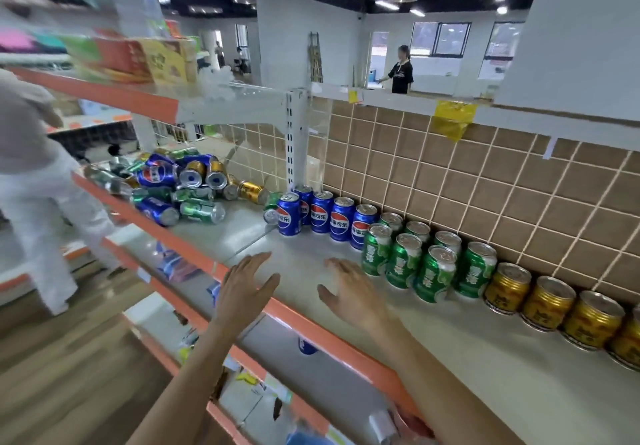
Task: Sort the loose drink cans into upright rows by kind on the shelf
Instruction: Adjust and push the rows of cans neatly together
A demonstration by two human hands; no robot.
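head view: left hand (pixel 247 283) and right hand (pixel 349 292) hover over shelf (pixel 485 351), fingers spread, holding nothing. upright blue cans (pixel 322 216), green cans (pixel 434 273), gold cans (pixel 549 302) at 2 o'clock. loose pile (pixel 180 181) at 10 o'clock, blurred, perhaps mixed kinds.

A brown tiled wall (pixel 450 181) ran behind the unit, with yellow tape (pixel 453 117) stuck on its white ledge; colourful boxes (pixel 152 60) sat blurred on the upper tier; a person in a black top (pixel 401 72) stood far off by windows (pixel 440 39); another person in white clothes (pixel 38 195) stood at left.
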